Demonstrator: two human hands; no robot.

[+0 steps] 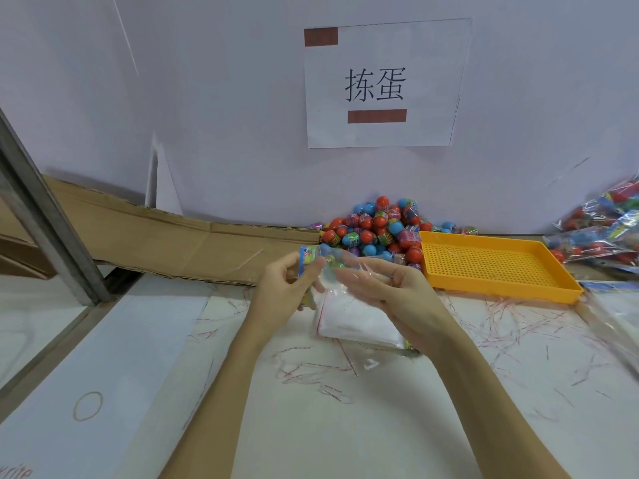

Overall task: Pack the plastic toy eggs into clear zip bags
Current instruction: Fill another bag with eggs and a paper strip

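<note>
Head view shows both of your hands raised above the white table (138, 340), working 1 clear zip bag (340, 267) between them. Your left hand (281, 288) has its fingers curled and pinches the bag's left side, where a colourful printed header card (307, 259) shows at the top edge. Your right hand (383, 285) lies palm up with the fingers fairly straight, reaching under the bag's right side; whether the thumb pinches the film cannot be told. A stack of flat zip bags (356, 323) lies on the table directly beneath your hands. The pile of plastic toy eggs (377, 226), red, blue and multicoloured, sits against the back wall, just beyond your hands and touching the left end of the yellow perforated tray (491, 261). Filled bags of eggs (601, 229) are heaped at the far right, beside the tray. Thin plastic strips (501, 326) are scattered over the table surface. A flattened cardboard sheet (155, 236) lies along the wall at the left, and a paper sign (380, 84) with 2 printed characters is taped to the wall above the egg pile. A rubber band (88, 406) lies near the table's left front area.
</note>
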